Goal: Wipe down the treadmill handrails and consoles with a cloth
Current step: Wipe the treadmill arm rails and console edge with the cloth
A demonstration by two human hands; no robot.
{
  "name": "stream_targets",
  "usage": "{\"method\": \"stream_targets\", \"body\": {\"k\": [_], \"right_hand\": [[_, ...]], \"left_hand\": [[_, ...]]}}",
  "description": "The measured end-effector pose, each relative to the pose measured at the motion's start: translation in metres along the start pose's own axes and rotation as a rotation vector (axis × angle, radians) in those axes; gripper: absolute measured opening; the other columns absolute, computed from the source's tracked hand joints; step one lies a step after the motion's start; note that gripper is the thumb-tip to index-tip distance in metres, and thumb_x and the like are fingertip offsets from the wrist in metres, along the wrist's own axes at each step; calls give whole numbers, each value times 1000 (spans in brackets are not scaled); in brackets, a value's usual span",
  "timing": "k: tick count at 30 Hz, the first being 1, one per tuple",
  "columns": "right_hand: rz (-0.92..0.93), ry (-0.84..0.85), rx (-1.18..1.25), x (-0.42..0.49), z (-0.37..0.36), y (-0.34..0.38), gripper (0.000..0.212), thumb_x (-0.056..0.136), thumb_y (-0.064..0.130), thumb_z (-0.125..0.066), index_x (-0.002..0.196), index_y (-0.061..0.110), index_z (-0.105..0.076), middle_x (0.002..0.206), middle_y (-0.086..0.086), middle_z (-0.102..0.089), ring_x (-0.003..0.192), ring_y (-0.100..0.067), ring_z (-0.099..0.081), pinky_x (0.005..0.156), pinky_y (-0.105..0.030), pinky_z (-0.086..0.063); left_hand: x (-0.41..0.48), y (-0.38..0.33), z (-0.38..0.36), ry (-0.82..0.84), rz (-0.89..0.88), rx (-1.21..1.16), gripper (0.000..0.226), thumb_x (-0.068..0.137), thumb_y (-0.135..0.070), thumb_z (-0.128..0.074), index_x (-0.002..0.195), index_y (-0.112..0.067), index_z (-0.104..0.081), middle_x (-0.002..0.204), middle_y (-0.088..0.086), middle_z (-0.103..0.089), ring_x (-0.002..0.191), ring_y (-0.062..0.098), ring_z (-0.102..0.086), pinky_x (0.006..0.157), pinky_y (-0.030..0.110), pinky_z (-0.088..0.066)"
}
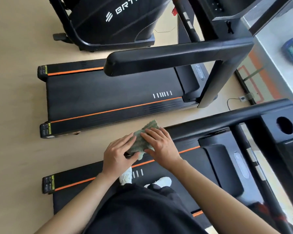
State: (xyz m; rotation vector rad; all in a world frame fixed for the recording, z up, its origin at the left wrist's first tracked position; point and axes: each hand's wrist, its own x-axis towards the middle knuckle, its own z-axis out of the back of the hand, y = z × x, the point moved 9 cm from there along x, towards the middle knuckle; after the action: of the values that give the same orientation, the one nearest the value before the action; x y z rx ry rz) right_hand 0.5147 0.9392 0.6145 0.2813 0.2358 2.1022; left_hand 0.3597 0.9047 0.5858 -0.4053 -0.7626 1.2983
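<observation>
My left grip (118, 154) closes on the near end of the cloth (139, 141), fingers laid over the top and thumb tucked beneath, pinching it against the tip of the handrail (218, 119). My right grip (159, 144) is spread flat, fingers fanned and pressing the cloth down onto the same handrail, thumb lying along its near edge. The green cloth is draped over the handrail's free end, one corner poking out past my right fingertips.

Below the handrail, two white shoes (162, 181) stand on the black belt (176, 166), just inside its orange stripe. At the handrail's far end sits the console (277, 137) with a round cup hole. Beyond the handrail, across a strip of pale floor (15, 98), a second treadmill (108, 92) lies parallel, its own thick rail (159, 59) crossing above its deck. Farther from the handrail stands a black exercise machine (118, 22) with white lettering. A cable and wall socket (242, 98) sit on the floor between the two treadmills, near the console end.
</observation>
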Motion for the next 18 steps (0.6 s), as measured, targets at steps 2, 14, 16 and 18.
{"method": "stream_targets", "body": {"k": [2, 14, 16, 18], "right_hand": [[30, 39, -13, 7, -5, 15, 72, 61, 32, -92, 127, 16, -66, 127, -3, -66, 119, -26, -61, 112, -47, -39], [118, 374, -159, 44, -57, 69, 38, 66, 29, -86, 100, 16, -74, 95, -3, -71, 93, -29, -67, 104, -43, -46], [108, 398, -143, 45, -59, 68, 37, 69, 33, -84, 102, 19, -74, 96, -1, -71, 93, -28, -67, 104, -42, -45], [99, 376, -103, 45, -52, 62, 44, 72, 39, -82, 111, 23, -72, 102, 2, -71, 97, -26, -66, 105, -39, -42]], "left_hand": [[-9, 17, 5, -31, 52, -64, 53, 77, -36, -82, 124, -15, -74, 132, -1, -68, 123, 16, -65, 101, 38, -51], [-42, 87, -9, 123, 414, -291, 51, 79, -48, -69, 124, -24, -74, 117, -13, -74, 107, 6, -65, 90, 35, -56], [-41, 87, -9, 149, 431, -312, 52, 79, -50, -68, 124, -25, -74, 118, -14, -73, 110, 5, -63, 94, 33, -53], [-37, 81, -8, 155, 432, -346, 53, 79, -51, -69, 124, -23, -74, 124, -15, -70, 114, 4, -61, 98, 27, -48]]}}
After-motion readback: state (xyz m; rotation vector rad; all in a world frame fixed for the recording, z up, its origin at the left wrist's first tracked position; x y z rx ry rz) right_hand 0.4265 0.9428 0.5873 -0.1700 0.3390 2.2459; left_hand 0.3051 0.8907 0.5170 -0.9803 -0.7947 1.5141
